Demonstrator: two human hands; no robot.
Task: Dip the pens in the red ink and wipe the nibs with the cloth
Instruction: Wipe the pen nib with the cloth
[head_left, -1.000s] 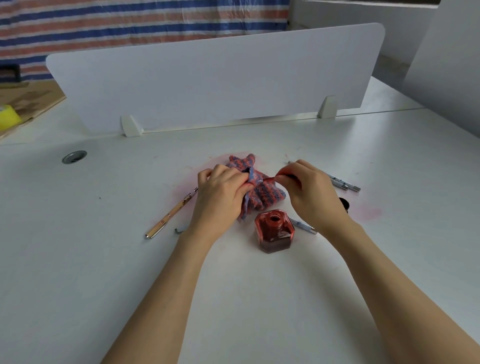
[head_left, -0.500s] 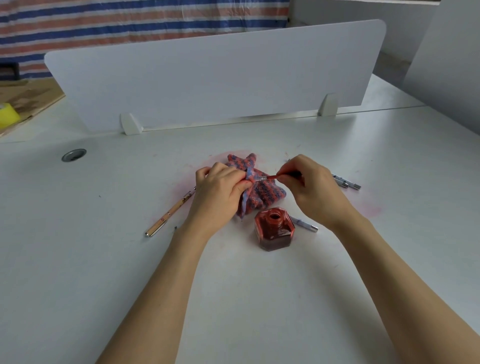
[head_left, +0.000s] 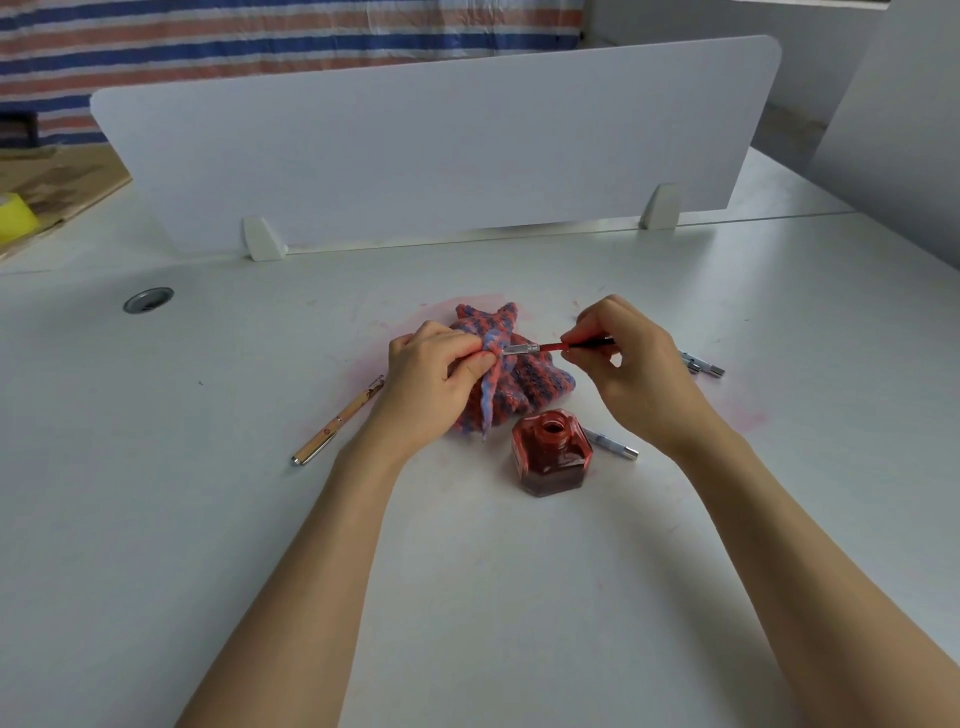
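You've got four pens on show. One is the pen (head_left: 556, 347) in your right hand (head_left: 631, 371), red barrel with a silver front end, held level over the cloth (head_left: 524, 382); your thumb and fingertips are closed on its barrel. Its nib end runs left into a fold of the cloth that your left hand (head_left: 431, 384) pinches shut between thumb and fingers, so the nib itself is hidden.

The other three lie flat on the white table (head_left: 467, 597):
- a tan pen (head_left: 338, 419) off to the left, just beside your left wrist, angled near-left to far-right
- a silver pen (head_left: 613, 445) peeking out from under your right wrist, right next to the ink
- another silver pen (head_left: 702, 362) further right, mostly behind your right hand. Could be more than one piece there, can't tell.

One ink bottle (head_left: 550, 453), red, open-necked, upright, sitting just near of the cloth and between your two forearms. One cloth, red and blue striped, bunched up in the middle of the table.

Around it: pinkish ink smears on the table beside the cloth and off to the right, a white divider panel (head_left: 431, 145) standing across the far side, a round cable grommet (head_left: 148, 300) far left, and a yellow tape roll (head_left: 15, 217) at the far left edge.
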